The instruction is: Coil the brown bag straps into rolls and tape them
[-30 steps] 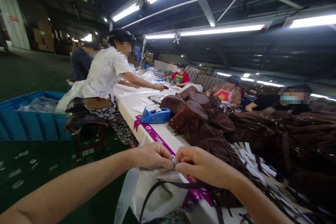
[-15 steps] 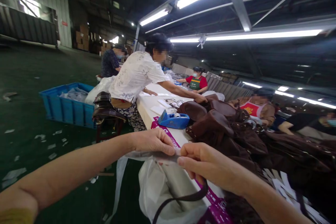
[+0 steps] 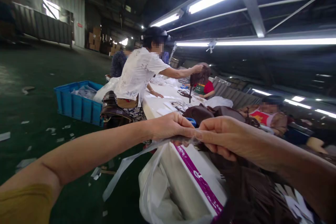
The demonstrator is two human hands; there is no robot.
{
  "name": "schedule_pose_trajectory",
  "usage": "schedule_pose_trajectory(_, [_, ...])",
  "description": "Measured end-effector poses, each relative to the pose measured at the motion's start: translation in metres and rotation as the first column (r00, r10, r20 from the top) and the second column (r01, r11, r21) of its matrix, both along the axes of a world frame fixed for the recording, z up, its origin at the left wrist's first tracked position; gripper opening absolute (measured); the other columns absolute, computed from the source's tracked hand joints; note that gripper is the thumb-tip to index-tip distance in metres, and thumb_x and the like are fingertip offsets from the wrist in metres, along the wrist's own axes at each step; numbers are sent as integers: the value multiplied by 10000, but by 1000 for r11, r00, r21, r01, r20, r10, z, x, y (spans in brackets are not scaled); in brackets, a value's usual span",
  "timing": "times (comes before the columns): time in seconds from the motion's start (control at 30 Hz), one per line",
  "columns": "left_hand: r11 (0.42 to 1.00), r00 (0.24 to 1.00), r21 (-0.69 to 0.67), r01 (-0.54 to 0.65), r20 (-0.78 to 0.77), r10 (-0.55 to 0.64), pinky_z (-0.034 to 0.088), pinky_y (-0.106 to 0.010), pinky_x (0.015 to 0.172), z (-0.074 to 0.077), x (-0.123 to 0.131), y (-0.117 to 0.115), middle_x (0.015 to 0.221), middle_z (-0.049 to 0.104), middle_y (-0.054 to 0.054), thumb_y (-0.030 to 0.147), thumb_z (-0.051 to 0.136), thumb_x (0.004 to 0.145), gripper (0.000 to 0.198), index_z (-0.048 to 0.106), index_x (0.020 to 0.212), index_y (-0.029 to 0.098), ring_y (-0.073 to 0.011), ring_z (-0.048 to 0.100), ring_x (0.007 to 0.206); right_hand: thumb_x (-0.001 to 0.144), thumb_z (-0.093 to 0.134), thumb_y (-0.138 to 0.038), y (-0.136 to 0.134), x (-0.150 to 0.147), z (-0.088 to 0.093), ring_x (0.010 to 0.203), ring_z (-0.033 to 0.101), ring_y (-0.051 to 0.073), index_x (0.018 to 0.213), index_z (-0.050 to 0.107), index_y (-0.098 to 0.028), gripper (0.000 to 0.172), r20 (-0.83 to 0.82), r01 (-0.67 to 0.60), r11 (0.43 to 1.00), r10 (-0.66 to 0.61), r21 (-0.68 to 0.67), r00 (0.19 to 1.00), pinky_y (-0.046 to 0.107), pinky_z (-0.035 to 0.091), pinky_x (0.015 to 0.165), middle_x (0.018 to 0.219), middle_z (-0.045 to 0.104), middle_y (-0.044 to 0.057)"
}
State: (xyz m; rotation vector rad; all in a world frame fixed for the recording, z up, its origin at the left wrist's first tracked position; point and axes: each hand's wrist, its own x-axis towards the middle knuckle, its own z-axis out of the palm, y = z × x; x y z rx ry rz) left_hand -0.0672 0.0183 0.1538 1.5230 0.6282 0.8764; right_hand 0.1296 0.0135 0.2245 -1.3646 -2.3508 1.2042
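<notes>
My left hand (image 3: 172, 126) and my right hand (image 3: 220, 133) meet fingertip to fingertip above the table's corner. Both are closed, pinching a translucent plastic strip (image 3: 126, 164). Its loose tail hangs down to the left, over the floor. Just behind my fingers, a blue tape dispenser (image 3: 192, 121) is mostly hidden. Dark brown bags (image 3: 202, 112) lie heaped beyond and below my right hand. Under my hands, a white plastic bag (image 3: 149, 185) hangs at the side of the white table (image 3: 175, 178), whose edge carries purple printed tape (image 3: 196, 173).
A co-worker in a white shirt (image 3: 135, 73) leans over the table, lifting a brown bag (image 3: 201, 74). Left of them are a stool (image 3: 112, 106) and a blue crate (image 3: 78, 108). Paper scraps litter the green floor. White strips (image 3: 295, 203) lie at lower right.
My hands, still pinching the strip, have risen and shifted right in view, now covering most of the dispenser. The dark strap below my right hand is out of sight. The co-worker has raised a brown bag.
</notes>
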Motion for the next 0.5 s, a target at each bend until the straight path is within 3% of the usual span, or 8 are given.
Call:
schedule_pose_trajectory(0.07, [995,997,65,-72,36,69,214,-193,419,1,-11,2,483,456,45,431,754,690,349,609,582,133,-49,334,431,754,637,-624,-3,19,-4,390,385,61,731,557,-189,443,-134,-42,985,19,-166,991,198,323,400,521,515,-40])
schedule_pose_trajectory(0.13, [980,986,115,-163,47,159,201,-192,421,0,-30,4,485,430,49,450,749,689,377,590,564,131,-46,318,439,786,600,-626,-4,53,-13,374,350,61,779,568,-189,438,-244,-71,958,1,-277,970,230,406,482,450,444,-72])
schedule_pose_trajectory(0.23, [967,977,153,-206,-21,211,211,-201,418,1,-45,7,477,454,35,493,712,718,413,602,564,127,-55,342,432,816,584,-595,-2,85,-23,374,252,48,706,551,-187,424,-234,45,964,-108,-262,966,212,382,475,417,344,-97])
schedule_pose_trajectory(0.3, [975,982,156,-156,-81,170,240,-207,420,7,-34,7,480,495,18,514,687,731,418,628,593,124,-68,386,432,815,591,-571,-3,73,-20,371,207,43,691,560,-178,413,-146,115,978,-141,-174,979,182,308,410,415,329,-103])
schedule_pose_trajectory(0.4, [986,989,161,-49,-129,71,251,-207,408,20,2,6,466,502,24,521,686,717,410,631,615,128,-67,387,405,791,617,-542,-9,30,-1,340,246,33,671,563,-164,400,-16,94,995,-94,-15,995,168,228,351,425,388,-91])
schedule_pose_trajectory(0.5, [974,992,221,-53,-99,76,214,-195,383,26,19,7,438,446,53,513,691,707,407,602,592,133,-50,337,373,764,631,-576,-13,20,12,368,347,40,741,591,-151,428,-122,35,998,-42,-60,992,169,283,381,496,485,-59])
